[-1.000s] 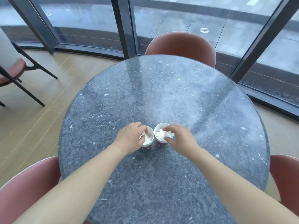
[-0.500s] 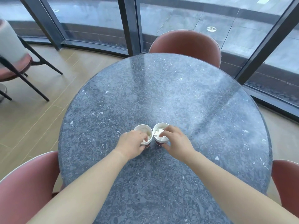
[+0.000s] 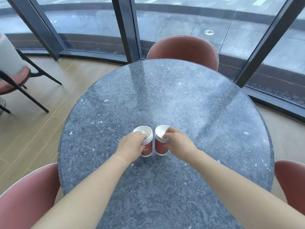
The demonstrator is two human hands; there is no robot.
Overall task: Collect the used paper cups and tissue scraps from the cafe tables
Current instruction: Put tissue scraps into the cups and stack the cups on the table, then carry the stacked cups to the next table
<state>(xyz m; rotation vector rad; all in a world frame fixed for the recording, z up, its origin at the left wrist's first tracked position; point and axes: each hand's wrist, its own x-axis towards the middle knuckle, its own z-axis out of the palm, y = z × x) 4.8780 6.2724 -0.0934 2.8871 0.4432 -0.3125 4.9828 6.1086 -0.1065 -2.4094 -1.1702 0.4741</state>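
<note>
Gripping left stack (image 3: 147, 149): left hand (image 3: 132, 143) | right stack (image 3: 159, 146): right hand (image 3: 179, 142) | tissue (image 3: 144, 131) perhaps inside

Two stacks of paper cups, dark red with white rims, are upright side by side at the near middle of the grey table (image 3: 181, 104), the left stack (image 3: 146, 146) and the right stack (image 3: 160, 144) almost touching. Each is several cups nested together. Crumpled white tissue (image 3: 144, 131) lies in the top cup of each.
</note>
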